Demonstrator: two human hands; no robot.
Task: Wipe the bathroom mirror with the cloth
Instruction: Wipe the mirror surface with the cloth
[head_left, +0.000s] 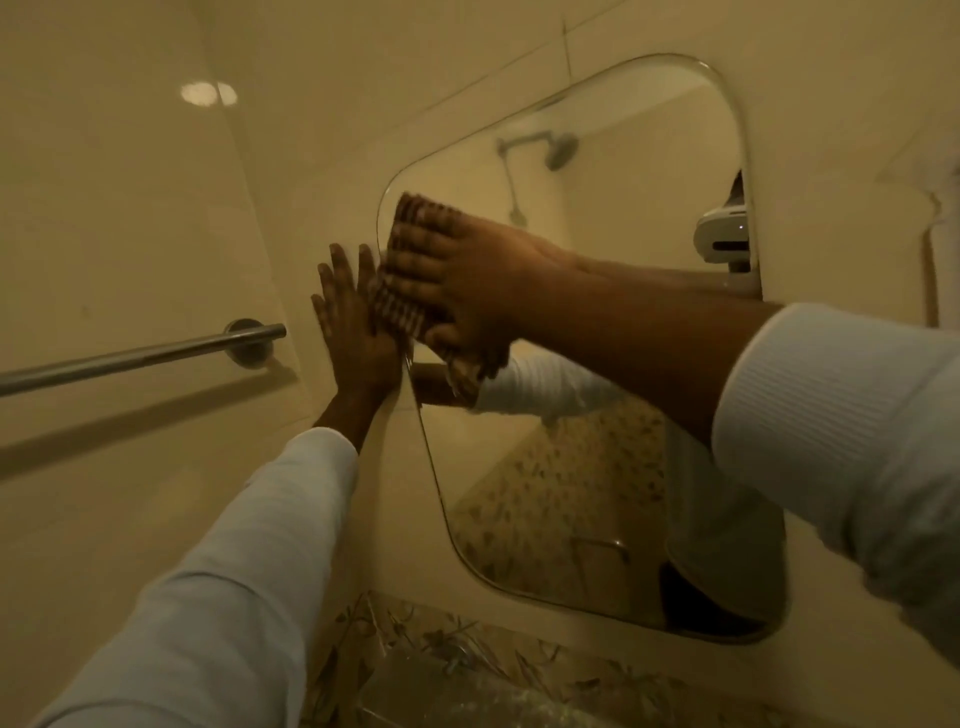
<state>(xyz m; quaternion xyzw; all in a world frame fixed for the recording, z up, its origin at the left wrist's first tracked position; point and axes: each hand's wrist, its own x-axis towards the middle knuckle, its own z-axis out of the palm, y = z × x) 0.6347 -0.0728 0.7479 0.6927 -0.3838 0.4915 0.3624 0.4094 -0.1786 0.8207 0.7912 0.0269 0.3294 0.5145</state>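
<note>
A rounded mirror (597, 218) hangs on the cream tiled wall, tilted in my view. My right hand (467, 275) presses a brown ribbed cloth (402, 306) flat against the mirror's upper left edge, fingers spread and straight over the cloth. My left hand (353, 322) lies flat on the wall just left of the mirror's rim, fingers straight and pointing up, touching the cloth's edge. Both arms wear white ribbed sleeves. The cloth's lower end hangs under my right palm.
A chrome towel bar (140, 356) sticks out from the wall at the left. The mirror reflects a shower head (558, 148) and a patterned floor. A patterned tile band (467, 654) runs below the mirror.
</note>
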